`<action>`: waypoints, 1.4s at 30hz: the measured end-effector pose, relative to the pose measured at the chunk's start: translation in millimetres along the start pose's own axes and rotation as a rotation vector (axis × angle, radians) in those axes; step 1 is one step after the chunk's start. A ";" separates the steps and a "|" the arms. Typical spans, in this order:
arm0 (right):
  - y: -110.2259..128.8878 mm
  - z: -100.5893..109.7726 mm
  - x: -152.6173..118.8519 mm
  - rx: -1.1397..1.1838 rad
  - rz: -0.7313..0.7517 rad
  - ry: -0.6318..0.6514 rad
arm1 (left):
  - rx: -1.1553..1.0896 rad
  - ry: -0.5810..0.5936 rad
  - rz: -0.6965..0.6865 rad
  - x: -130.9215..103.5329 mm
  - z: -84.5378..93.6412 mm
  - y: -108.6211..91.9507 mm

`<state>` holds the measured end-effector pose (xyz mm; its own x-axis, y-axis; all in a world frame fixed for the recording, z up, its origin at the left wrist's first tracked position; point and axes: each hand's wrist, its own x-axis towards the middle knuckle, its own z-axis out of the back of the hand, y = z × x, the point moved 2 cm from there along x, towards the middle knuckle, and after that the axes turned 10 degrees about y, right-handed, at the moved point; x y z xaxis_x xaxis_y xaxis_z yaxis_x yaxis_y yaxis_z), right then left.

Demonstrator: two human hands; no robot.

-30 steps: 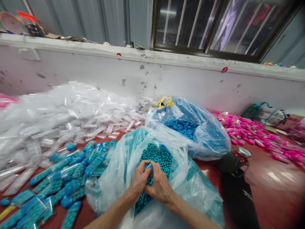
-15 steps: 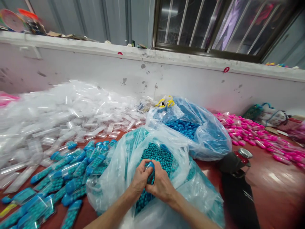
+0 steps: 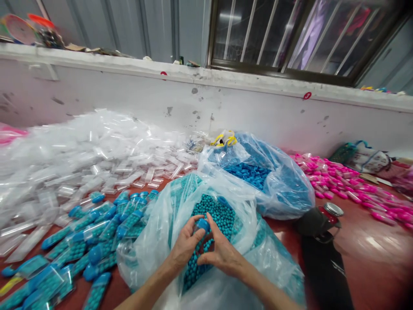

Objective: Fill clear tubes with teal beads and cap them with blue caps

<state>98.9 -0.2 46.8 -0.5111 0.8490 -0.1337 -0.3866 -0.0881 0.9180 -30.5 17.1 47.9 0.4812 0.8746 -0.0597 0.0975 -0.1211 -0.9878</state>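
So, we're looking at a small change in grip. The right hand [image 3: 222, 252] is no longer bunching up around the blue cap [image 3: 203, 224] like it was half a second ago; its thumb is now standing well away from its index finger, and we're seeing teal beads [image 3: 219, 213] through the gap. The left hand [image 3: 187, 241] is staying put, pinching the cap between thumb and fingers. To us that's reading as a two-handed hold loosening, with the left probably doing most of the holding now.

As for where it's sitting: the cap is resting right in the left fingertips, and the right index tip is hovering at its far edge. We're not managing to make out whether that tip is actually touching, or how much of a container is hanging under the cap, since fingers and beads are confusing things. The right palm isn't gripping anything we're seeing.

Both hands are hanging over the mouth of the clear plastic bag [image 3: 153, 230] holding the beads. Off to the left, blue-ended filled tubes [image 3: 94, 255] are lying in a heap, well apart from the fingers.
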 end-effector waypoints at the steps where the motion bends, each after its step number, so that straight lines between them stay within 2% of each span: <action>1: -2.5 5.7 2.5 -0.034 0.002 -0.001 | 0.059 -0.017 -0.015 -3.1 5.6 -7.2; 5: -6.0 32.6 19.0 -0.334 0.025 -0.167 | 0.257 -0.205 -0.083 -18.3 43.9 -40.0; 7: 1.2 39.0 25.8 -0.345 0.033 -0.219 | 0.205 -0.233 -0.074 -23.8 58.8 -49.1; 9: 13.6 35.6 28.7 -0.253 0.054 -0.187 | 0.109 -0.220 -0.053 -26.1 62.6 -50.5; 11: 27.7 23.8 27.4 -0.194 0.092 -0.107 | 0.026 -0.208 -0.030 -25.1 55.8 -46.0; 14: 42.9 2.9 22.0 -0.320 0.133 -0.030 | -0.088 -0.194 -0.009 -20.0 34.6 -35.7; 17: 48.4 -8.2 17.1 -0.462 0.099 -0.070 | -0.144 -0.241 -0.018 -16.5 15.4 -30.6; 20: 50.3 -9.1 13.2 -0.514 0.069 -0.114 | -0.155 -0.257 -0.042 -16.1 4.7 -31.8; 29: 55.7 -8.6 4.8 -0.536 0.182 -0.125 | -0.121 -0.158 -0.077 -20.3 0.6 -33.4; 36: 59.9 -11.6 0.8 -0.574 0.302 -0.223 | -0.091 -0.175 -0.114 -26.1 -6.1 -35.0; 39: 53.9 -14.0 1.7 -0.627 0.339 -0.271 | -0.058 -0.209 -0.130 -26.1 -8.7 -31.3; 42: 45.1 -17.3 3.7 -0.645 0.312 -0.258 | 0.014 -0.256 -0.122 -24.4 -10.3 -24.9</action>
<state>66.3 -10.0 81.2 -0.5055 0.8225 0.2606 -0.6661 -0.5640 0.4881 -35.6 -6.1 75.4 0.2305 0.9727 0.0274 0.1282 -0.0024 -0.9917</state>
